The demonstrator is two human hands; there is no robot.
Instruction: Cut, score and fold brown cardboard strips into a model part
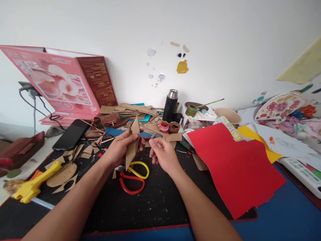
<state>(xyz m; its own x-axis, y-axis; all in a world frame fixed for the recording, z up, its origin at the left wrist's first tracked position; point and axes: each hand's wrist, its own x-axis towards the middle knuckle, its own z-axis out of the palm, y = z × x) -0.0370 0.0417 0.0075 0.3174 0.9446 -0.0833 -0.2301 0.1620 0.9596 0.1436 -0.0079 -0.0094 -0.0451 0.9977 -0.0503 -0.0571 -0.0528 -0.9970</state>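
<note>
My left hand (120, 147) is closed around a narrow, pointed cardboard piece (134, 134), which stands nearly upright with its tip toward the wall. My right hand (163, 154) is just to the right of it, apart from the cardboard. Its thumb and fingers are pinched together, and whatever may be between them is too small to make out. Below the hands, scissors (132, 190) with one yellow and one red handle loop lie on the black mat (150, 217). Their blades are mostly hidden behind my left hand.
A yellow glue gun (37, 182) and cardboard scraps (87, 152) lie at left, near a black phone (72, 134). Red paper (235, 170) covers the mat's right side. Behind stand a black thermos (170, 106), open paint jars (164, 126) and a pink box (65, 80).
</note>
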